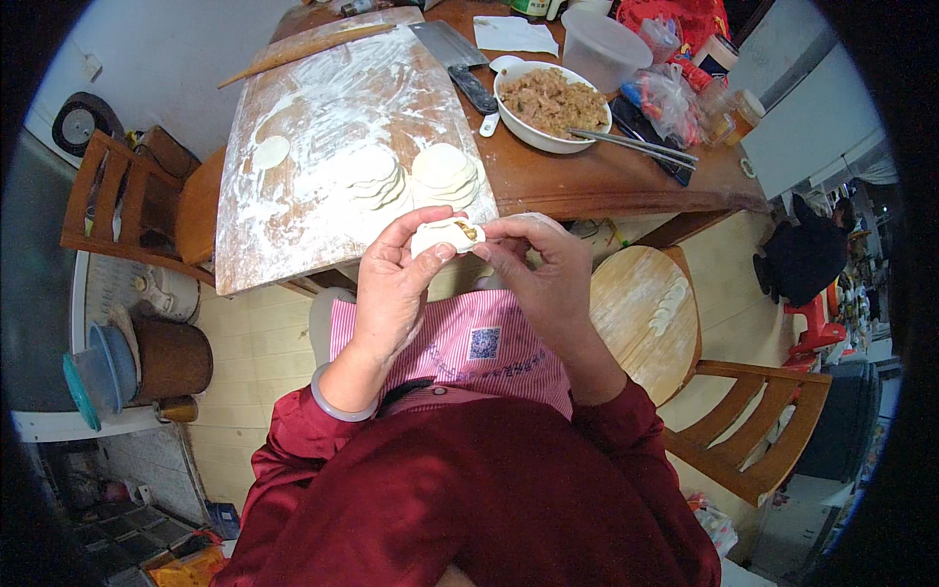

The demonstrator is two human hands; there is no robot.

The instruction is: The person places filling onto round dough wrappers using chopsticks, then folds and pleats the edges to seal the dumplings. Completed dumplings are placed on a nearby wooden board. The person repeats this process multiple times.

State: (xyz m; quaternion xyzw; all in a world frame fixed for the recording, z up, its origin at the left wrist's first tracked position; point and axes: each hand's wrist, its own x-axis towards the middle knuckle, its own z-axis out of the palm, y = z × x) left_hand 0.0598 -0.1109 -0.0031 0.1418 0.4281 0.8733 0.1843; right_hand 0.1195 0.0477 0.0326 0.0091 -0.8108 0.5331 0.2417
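Observation:
Between my hands is a partly folded dumpling (434, 236), with brown filling showing at its right end. My left hand (400, 257) grips the dumpling's left side, thumb in front and fingers behind. The fingertips of my right hand (539, 253) pinch its right edge. Just beyond my hands, two stacks of round dough wrappers, a left stack (373, 176) and a right stack (443, 170), lie on a floured wooden board (293, 220). A single wrapper (271, 152) rests farther left. To the right, a white bowl (544, 141) holds minced filling (554, 99), with metal chopsticks (638, 144) across its rim.
A rolling pin (308, 53) and a cleaver (449, 45) lie toward the back of the board. A plastic tub (605, 44) and jars stand behind the bowl. Right of me, several dumplings (669, 304) sit on a round board (634, 323) by a wooden chair (755, 422).

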